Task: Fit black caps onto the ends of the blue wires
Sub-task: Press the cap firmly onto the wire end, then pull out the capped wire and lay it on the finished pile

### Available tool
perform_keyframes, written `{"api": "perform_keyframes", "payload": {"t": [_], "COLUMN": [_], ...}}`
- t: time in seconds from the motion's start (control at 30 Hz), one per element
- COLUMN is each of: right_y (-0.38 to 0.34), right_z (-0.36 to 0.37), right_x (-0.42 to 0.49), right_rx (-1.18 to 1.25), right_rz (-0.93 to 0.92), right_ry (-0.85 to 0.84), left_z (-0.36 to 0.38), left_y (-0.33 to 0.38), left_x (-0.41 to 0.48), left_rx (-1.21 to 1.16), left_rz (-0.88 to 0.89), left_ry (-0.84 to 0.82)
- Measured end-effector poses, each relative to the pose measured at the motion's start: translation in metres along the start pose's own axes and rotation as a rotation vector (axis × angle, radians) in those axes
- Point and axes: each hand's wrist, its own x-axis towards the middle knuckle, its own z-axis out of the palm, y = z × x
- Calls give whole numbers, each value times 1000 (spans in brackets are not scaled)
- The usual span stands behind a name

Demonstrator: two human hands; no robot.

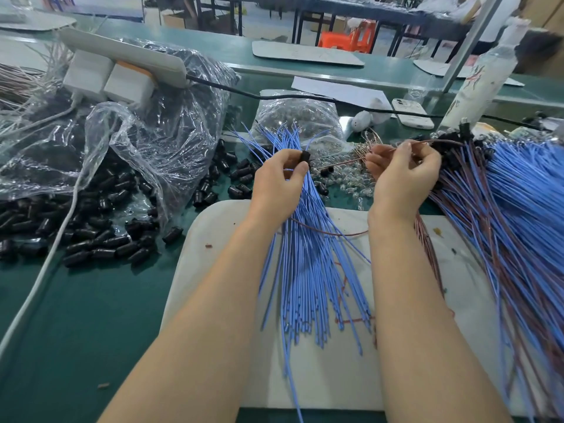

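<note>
A black cap (305,156) is pinched by the left hand (279,181), which also grips the blue wires (308,270) fanned over the white mat (213,233), while a thin brown wire (345,162) is pinched in the right hand (403,175), and the cap is best steadied so one end is fed squarely in.

Loose black caps (91,239) crowd left; white board (213,239) open.

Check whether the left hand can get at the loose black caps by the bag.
Probably yes: the loose caps lie just beside the left hand, nothing between. But its fingers hold the blue wires and a cap.
</note>
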Motion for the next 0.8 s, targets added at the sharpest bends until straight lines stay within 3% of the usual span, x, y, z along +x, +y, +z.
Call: {"api": "perform_keyframes", "payload": {"t": [0.3,0.8], "right_y": [-4,-1], "right_z": [1,2], "right_x": [-1,-5], "right_rx": [12,-126], "right_rz": [-106,-141], "right_ry": [4,-59], "left_z": [3,4], "left_y": [-1,3], "left_x": [-5,-9], "left_rx": [226,339], "left_rz": [97,184], "left_ry": [-72,-101]}}
